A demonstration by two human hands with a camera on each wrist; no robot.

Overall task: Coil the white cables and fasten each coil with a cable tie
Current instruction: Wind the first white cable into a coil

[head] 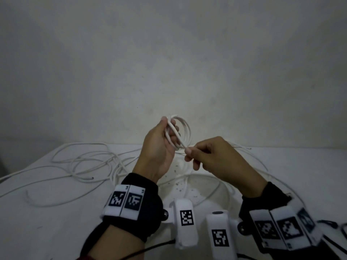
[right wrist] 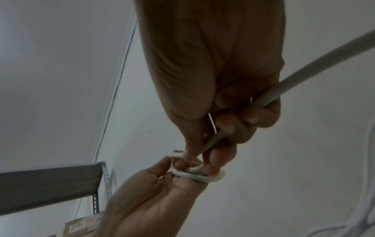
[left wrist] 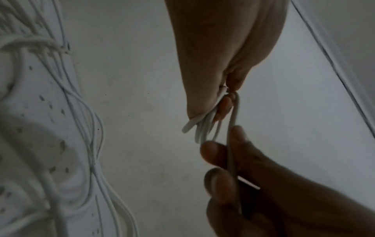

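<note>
Coil (head: pixel 178 132) of white cable hangs in mid-air above the middle of the desk (head: pixel 300 175), well clear of its surface, looped round the fingers of the left hand (head: pixel 159 147), whose thumb and fingers curl to clamp the turns together. The loops stand roughly upright. From the coil's lower side the free run of cable (right wrist: pixel 324 64) leads toward the right hand (head: pixel 210 156), which sits just beside the coil, touching it, and pinches that run between thumb and curled fingers. A thin white strip, possibly a cable tie (left wrist: pixel 248 182), pokes out of the same pinch; the views are too dim to be sure. So the next turn likely goes from the right hand up and over the left hand's fingers. More loose white cables (head: pixel 84 162) sprawl near the desk's far-left part.
</note>
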